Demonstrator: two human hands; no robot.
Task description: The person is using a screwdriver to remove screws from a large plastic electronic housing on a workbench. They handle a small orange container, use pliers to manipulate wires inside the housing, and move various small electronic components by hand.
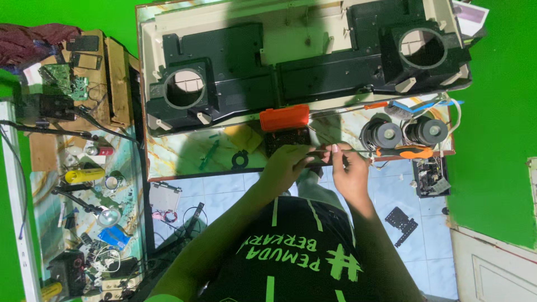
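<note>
My left hand (285, 165) rests against a small black part (284, 140) lying just below an orange plastic block (284, 117) on the marble-patterned table (184, 154). My right hand (348, 168) pinches the metal shaft of a screwdriver whose orange and black handle (404, 151) sticks out to the right. The tip of the shaft reaches my left fingers near the black part. Behind both hands lies a large beige casing with a black panel (313, 75) that has two round holes.
Two round black speaker drivers (408, 133) with loose wires sit on the table's right end. A green clip (208, 152) and a black ring (240, 160) lie to the left. A cluttered side bench (84, 184) holds a green circuit board, tools and cables. A black bracket (401, 223) lies on the tiled floor.
</note>
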